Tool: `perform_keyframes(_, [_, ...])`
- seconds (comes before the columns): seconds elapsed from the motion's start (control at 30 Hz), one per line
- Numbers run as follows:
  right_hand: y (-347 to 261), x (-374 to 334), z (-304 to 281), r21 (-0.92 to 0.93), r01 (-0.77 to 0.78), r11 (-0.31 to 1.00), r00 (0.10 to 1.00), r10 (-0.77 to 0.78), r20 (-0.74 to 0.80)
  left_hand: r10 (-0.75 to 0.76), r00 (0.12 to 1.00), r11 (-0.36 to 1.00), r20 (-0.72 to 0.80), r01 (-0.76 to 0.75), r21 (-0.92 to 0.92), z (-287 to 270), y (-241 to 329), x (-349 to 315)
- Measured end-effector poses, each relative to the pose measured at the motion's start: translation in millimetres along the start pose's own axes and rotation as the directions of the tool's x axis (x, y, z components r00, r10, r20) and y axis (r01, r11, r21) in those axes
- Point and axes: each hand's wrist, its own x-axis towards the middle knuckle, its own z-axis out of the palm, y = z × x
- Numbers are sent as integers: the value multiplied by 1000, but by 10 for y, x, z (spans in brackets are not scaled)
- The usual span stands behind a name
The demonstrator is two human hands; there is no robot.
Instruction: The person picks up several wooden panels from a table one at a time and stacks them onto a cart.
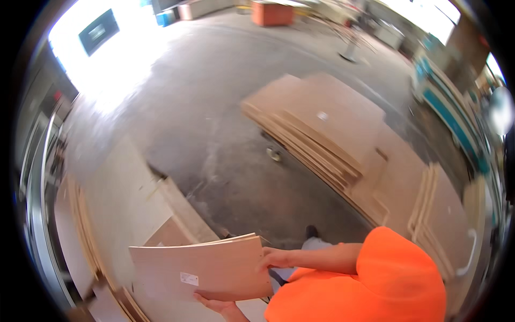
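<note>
A small stack of thin wooden panels (225,271) is held up in front of me, at the lower middle. Its front face is pale brown and carries a white label (189,278). At least one more panel edge shows behind the top edge. My left hand (215,304) supports the lower edge from below, fingers against the face. My right hand (274,259) grips the right-hand edge, its thumb side partly hidden and slightly blurred. An orange sleeve covers my right upper arm.
A stack of large brown boards (343,118) on a wheeled base stands right of centre. More boards (437,209) lie at the right. At left is a pale worktop (120,182) with panels (75,236) beside it. An orange box (272,13) sits far off on the concrete floor (214,91).
</note>
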Motion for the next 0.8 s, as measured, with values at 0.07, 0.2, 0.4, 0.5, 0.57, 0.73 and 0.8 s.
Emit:
perform_keyframes(0.07, [173,-388,-278,111,57,992,998,-61,32,62,997,979,-53,-50,199,306,-220,-170])
perform_keyframes(0.2, [341,-991,-1118,86,293,952,929,-263,-260,-82,974,913,212,-12,409,1010,-781,-151])
perform_keyframes(0.4, [-153,-2354,-2228,-551,317,772,625,-607,-491,-487,726,775,485,103,624,1805,-2400,-94])
perform_keyframes(0.5, [-139,-2963,-2459,-469,204,859,366,-511,-778,-615,708,582,346,112,806,2320,-3540,-260])
perform_keyframes(0.57, [37,-3286,-2642,-441,314,841,165,-506,-847,-698,635,550,332,177,816,2613,-4166,-573])
perform_keyframes(0.73, [688,-3684,-3163,-350,394,850,-182,-301,-936,-818,556,273,147,151,950,2779,-5528,-1024])
perform_keyframes(0.8, [811,-3871,-3298,-219,321,921,-214,-154,-964,-818,572,123,55,81,989,2785,-6006,-1190])
